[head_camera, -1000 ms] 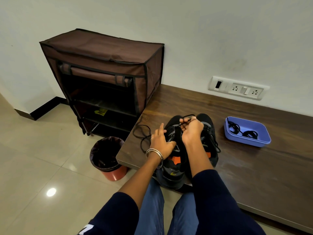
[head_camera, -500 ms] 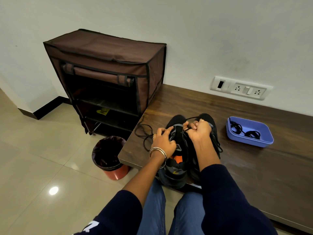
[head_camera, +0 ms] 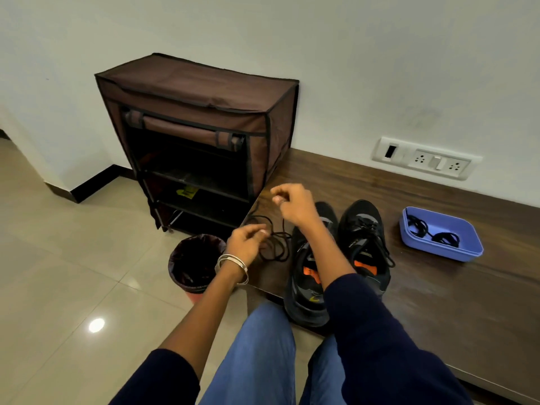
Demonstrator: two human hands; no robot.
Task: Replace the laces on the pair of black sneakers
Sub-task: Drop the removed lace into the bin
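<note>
Now two black sneakers (head_camera: 336, 258), one loose lace (head_camera: 274, 244) pinched by left hand (head_camera: 245, 244) and right hand (head_camera: 292, 204).

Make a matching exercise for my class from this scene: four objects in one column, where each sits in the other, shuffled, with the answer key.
Objects
1. coiled black laces
2. dustbin
3. loose black lace
4. laced sneaker

Places
A. on the floor by the bench corner
B. right of its partner shoe
C. inside the blue tray
D. on the bench beside the left hand

Pairs: 1-C, 2-A, 3-D, 4-B
</note>
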